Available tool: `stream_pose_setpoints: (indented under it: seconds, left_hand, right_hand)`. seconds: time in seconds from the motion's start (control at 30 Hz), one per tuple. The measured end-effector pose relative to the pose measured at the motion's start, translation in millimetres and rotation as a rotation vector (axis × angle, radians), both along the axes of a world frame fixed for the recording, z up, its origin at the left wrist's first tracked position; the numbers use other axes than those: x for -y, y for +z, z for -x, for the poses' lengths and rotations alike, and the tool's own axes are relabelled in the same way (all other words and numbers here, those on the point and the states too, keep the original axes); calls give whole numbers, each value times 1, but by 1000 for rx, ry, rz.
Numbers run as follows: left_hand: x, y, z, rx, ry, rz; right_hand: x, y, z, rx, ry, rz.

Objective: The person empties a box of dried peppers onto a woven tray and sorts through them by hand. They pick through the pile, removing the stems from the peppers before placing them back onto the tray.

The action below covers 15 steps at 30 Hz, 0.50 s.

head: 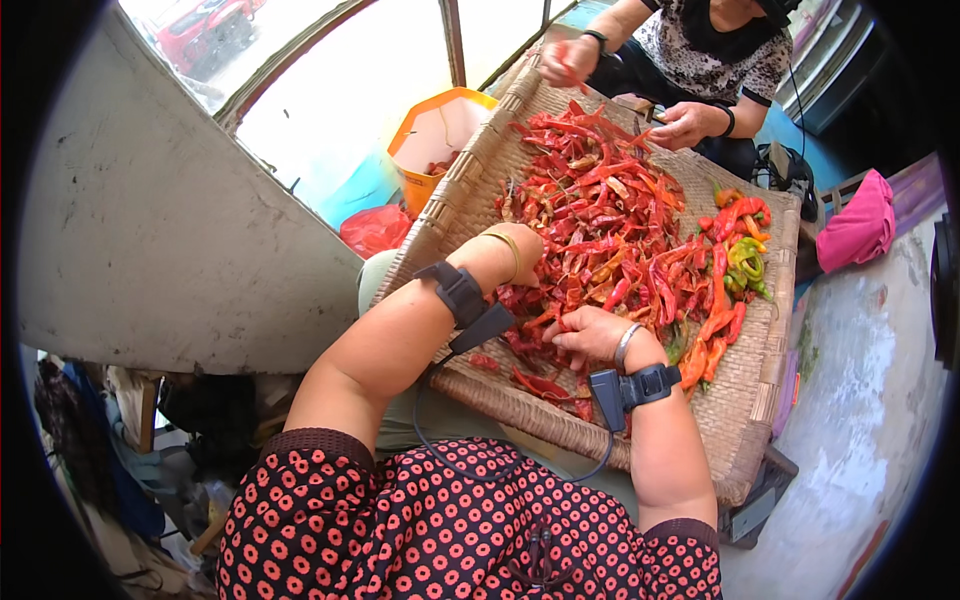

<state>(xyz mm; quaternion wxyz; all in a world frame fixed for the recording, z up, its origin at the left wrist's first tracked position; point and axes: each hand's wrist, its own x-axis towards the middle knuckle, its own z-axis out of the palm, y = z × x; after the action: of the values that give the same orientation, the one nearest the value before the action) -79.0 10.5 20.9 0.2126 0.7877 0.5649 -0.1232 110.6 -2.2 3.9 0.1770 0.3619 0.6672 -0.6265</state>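
Note:
A shallow woven basket tray (pixel 757 360) lies before me, heaped with dried red chili peppers (pixel 592 202). My left hand (pixel 517 251) is over the heap's left side, its fingers pointing down and mostly hidden behind the hand. Lower and to the right, my right hand (pixel 592 334) touches peppers at the near part of the heap; its fingers are bent, and whether they grip a pepper is unclear. Fresher orange and red peppers (pixel 705 349) lie right of it, with green-yellow peppers (pixel 746 262) above them.
Across the tray a person (pixel 705 60) holds a red pepper in one hand, the other over the heap. An orange-rimmed bucket (pixel 435 142) with some peppers stands beyond the tray's left edge, near a red plastic bag (pixel 375 230). A pink cloth (pixel 859 221) is at the right.

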Motion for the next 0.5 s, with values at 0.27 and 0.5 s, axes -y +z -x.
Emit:
stream_pose_setpoints:
  seconds: [0.27, 0.5]
  left_hand:
    - [-5, -41, -18, 568, -8, -332]
    - [-8, -24, -17, 621, -41, -395]
  right_hand:
    - [-13, -9, -9, 45, -87, -832]
    - [-18, -10, -16, 31, -139, -1114]
